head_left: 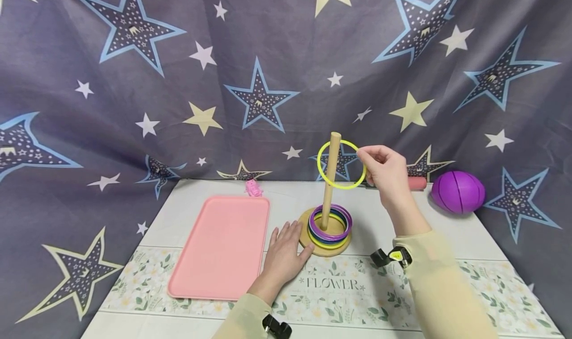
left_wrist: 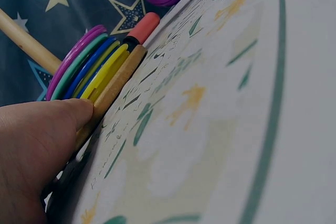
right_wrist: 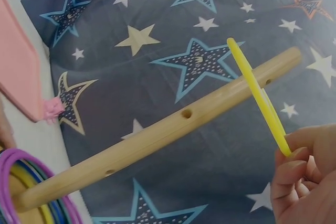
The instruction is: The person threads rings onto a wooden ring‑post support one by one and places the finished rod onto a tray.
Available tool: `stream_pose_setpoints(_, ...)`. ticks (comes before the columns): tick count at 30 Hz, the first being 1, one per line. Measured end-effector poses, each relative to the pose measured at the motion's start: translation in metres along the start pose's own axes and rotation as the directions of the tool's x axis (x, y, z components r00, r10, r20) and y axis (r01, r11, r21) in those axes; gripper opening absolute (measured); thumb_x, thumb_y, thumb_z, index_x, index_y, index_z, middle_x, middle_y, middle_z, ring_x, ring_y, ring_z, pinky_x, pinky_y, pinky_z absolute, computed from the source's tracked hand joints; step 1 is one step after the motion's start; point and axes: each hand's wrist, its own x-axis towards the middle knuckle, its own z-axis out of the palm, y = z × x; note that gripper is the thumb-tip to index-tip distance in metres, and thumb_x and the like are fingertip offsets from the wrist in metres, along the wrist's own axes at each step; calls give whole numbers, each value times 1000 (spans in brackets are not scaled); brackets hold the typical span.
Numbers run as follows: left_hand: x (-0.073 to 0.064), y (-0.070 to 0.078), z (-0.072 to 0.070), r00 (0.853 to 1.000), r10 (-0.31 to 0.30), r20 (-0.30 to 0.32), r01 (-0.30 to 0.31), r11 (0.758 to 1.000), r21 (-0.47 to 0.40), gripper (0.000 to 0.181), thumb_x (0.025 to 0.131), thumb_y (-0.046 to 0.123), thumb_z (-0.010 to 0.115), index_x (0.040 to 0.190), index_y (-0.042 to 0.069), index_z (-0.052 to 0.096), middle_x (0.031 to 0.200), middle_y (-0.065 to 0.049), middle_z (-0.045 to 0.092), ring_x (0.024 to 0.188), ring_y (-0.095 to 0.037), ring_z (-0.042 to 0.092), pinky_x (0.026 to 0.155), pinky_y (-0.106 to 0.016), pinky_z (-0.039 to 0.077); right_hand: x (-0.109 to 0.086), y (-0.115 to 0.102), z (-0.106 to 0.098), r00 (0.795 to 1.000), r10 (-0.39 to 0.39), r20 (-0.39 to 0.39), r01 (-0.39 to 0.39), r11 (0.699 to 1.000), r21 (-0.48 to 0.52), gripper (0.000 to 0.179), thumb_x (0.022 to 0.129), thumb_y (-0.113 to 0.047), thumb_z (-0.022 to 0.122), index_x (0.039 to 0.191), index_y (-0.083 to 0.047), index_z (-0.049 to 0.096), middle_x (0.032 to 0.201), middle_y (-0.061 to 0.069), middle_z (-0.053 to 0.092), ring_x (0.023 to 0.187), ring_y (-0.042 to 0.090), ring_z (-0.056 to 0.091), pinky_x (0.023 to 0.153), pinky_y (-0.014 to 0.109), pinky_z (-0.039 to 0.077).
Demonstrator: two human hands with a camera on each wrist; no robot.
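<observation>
My right hand (head_left: 386, 172) pinches a thin yellow ring (head_left: 319, 164) between thumb and fingertips. In the head view the ring overlaps the upper part of a wooden pole (head_left: 329, 195), whose top pokes above it. The right wrist view has this ring (right_wrist: 257, 90) nearly edge-on across the pole (right_wrist: 157, 132). Several purple, teal, blue and yellow rings (left_wrist: 79, 59) lie stacked around the pole's foot on a round wooden base (head_left: 307, 237). My left hand (head_left: 286, 254) rests beside the base with fingers straight, its thumb (left_wrist: 79, 111) at the base's edge.
A pink tray (head_left: 219, 249) lies to the left, with a small pink toy (head_left: 253, 188) behind its far corner. At the back right are a purple ball (head_left: 458, 192) and a red cylinder (head_left: 416, 183) with a black part. A star-patterned cloth hangs behind the table.
</observation>
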Motion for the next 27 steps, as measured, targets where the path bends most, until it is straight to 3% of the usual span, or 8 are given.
stream_pose_setpoints(12,-1,1,-1,1000,-6,2,6,1000,1,76,109,50,66,166,4,47,171,-18,45,163,-39,34,135,-61,14,-6,33,1,996,77,38,-75,996,-50,31,105,-23,80,118,4,74,77,-3,59,58,8,49,49,22,43)
stream_pose_setpoints(27,0,1,0,1000,-13,13,13,1000,19,77,109,52,64,168,5,46,172,-16,44,163,-37,33,135,-59,12,-16,77,6,985,168,41,-164,983,-82,27,106,-18,77,117,6,73,68,-5,57,51,4,43,47,20,38)
